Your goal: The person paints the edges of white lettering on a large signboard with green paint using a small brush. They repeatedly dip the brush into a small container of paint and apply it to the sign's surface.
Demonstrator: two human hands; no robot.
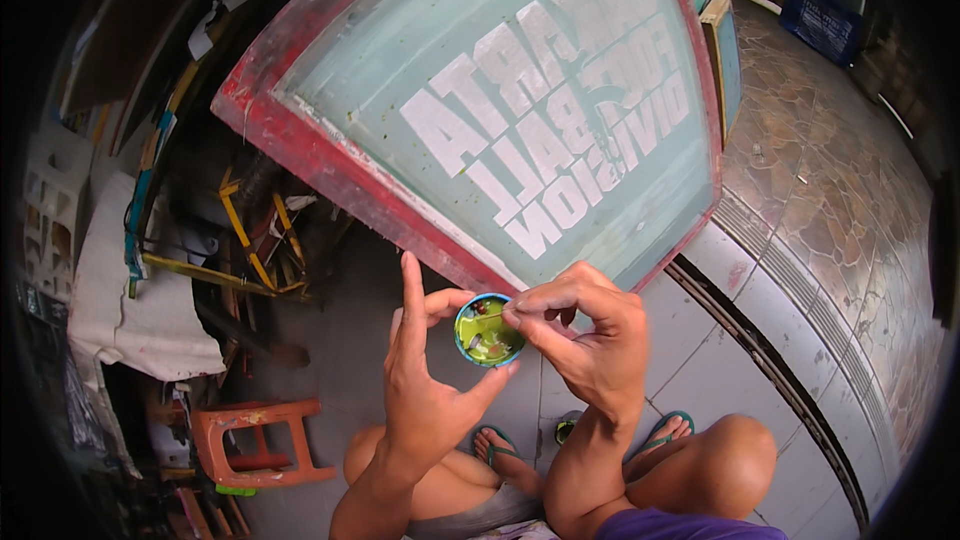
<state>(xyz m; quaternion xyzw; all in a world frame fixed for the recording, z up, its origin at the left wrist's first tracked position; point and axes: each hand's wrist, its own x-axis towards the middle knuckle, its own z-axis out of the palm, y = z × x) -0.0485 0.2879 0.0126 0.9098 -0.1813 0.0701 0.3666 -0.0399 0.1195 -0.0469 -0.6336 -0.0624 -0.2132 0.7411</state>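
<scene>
My left hand (425, 395) grips a small round tub (463, 348) with a blue rim between thumb and fingers, its index finger pointing up. Yellow-green liquid fills the tub, with some darker and pale bits in it. At the tub's right edge, my right hand (597, 335) is closed in a pinch. Whatever its fingertips hold is too small to make out. Just beyond both hands a large screen-printing frame (262, 112) stands tilted, its border red. Its pale blue-green mesh carries mirrored white block lettering.
An orange plastic stool (213, 445) stands at the lower left, near a white cloth (150, 315) and yellow-edged frames (245, 230). On the tiled floor between my feet sits a small dark container (566, 427). A metal-edged floor channel (770, 380) curves along the right, beside stone paving (830, 180).
</scene>
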